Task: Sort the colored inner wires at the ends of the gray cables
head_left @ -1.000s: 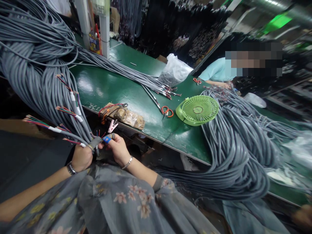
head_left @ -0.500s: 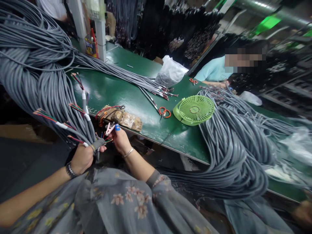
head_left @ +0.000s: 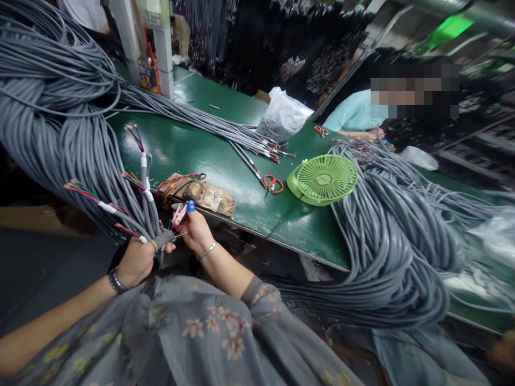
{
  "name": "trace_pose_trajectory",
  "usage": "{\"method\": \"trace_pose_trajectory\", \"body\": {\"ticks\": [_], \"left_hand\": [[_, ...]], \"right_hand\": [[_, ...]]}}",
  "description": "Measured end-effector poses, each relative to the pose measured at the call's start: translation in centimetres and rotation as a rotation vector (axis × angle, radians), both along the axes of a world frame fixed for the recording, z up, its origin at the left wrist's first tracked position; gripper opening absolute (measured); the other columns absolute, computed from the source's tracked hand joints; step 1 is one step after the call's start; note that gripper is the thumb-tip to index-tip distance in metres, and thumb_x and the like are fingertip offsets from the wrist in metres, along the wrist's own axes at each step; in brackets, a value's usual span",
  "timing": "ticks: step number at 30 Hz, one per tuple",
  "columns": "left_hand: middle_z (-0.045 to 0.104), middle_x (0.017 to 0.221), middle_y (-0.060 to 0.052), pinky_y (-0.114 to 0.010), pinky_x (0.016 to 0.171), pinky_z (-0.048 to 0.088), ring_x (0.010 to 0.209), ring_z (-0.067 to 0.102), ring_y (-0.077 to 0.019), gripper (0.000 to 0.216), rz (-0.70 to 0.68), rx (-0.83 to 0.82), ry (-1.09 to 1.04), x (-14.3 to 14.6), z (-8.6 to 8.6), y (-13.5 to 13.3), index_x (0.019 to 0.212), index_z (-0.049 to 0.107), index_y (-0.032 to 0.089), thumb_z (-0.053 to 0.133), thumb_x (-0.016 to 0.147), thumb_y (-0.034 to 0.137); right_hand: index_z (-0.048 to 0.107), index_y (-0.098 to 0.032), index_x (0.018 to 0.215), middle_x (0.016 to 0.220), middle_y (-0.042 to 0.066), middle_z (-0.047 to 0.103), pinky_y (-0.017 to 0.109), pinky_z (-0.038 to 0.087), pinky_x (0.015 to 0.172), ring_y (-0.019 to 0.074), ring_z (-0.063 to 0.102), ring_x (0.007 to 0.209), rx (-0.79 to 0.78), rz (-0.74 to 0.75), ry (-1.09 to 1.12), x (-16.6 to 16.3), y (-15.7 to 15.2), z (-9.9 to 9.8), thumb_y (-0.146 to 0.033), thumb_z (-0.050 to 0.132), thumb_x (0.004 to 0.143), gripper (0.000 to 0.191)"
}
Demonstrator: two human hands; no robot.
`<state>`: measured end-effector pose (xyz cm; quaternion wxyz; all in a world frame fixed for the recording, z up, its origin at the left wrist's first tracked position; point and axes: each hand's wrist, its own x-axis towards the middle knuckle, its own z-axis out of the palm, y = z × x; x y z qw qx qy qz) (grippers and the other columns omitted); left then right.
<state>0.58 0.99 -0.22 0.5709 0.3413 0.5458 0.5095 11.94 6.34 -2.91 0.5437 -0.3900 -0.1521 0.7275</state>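
My left hand [head_left: 139, 260] is closed around the stripped end of a grey cable [head_left: 163, 238], with thin coloured wires sticking out past my thumb. My right hand [head_left: 196, 230] sits just to the right of it, fingers pinched on a small pink-handled tool [head_left: 179, 213]; one finger wears a blue cap. Both hands hover below the near edge of the green table [head_left: 225, 166]. A thick bundle of grey cables [head_left: 72, 139] hangs down on the left, several ends showing coloured wires and white sleeves.
Orange-handled scissors [head_left: 272, 184], a green fan [head_left: 324, 180] and a taped wooden block [head_left: 201, 194] lie on the table. A clear plastic bag [head_left: 284, 115] sits further back. Another grey cable heap [head_left: 394, 236] fills the right. A person in a light blue top [head_left: 354, 115] works opposite.
My right hand has let go of the cable end and lifted a little with the pink tool. My left hand still grips the cable. The view shifted slightly.
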Motion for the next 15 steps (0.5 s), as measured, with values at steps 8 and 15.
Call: {"method": "trace_pose_trajectory", "body": {"ticks": [8,15], "left_hand": [[0.063,0.042,0.003,-0.032,0.055,0.051,0.044,0.059,-0.0172,0.019,0.003,-0.001,-0.014,-0.34,-0.20,-0.13,0.054,0.068,0.023,0.085,0.047,0.029],[0.061,0.042,0.003,-0.031,0.055,0.053,0.047,0.062,-0.0177,0.021,0.021,0.044,-0.007,-0.75,0.56,-0.80,0.055,0.064,0.023,0.083,0.051,0.032]], "right_hand": [[0.066,-0.018,0.078,0.065,0.001,0.063,0.022,0.049,0.050,0.0123,0.056,0.056,-0.043,0.071,0.044,0.28,-0.49,0.50,-0.070,0.064,0.087,0.053],[0.067,-0.019,0.084,0.070,0.000,0.067,0.022,0.050,0.052,0.0111,0.056,0.055,-0.003,0.139,0.044,0.95,-0.49,0.66,-0.063,0.066,0.089,0.044]]}}
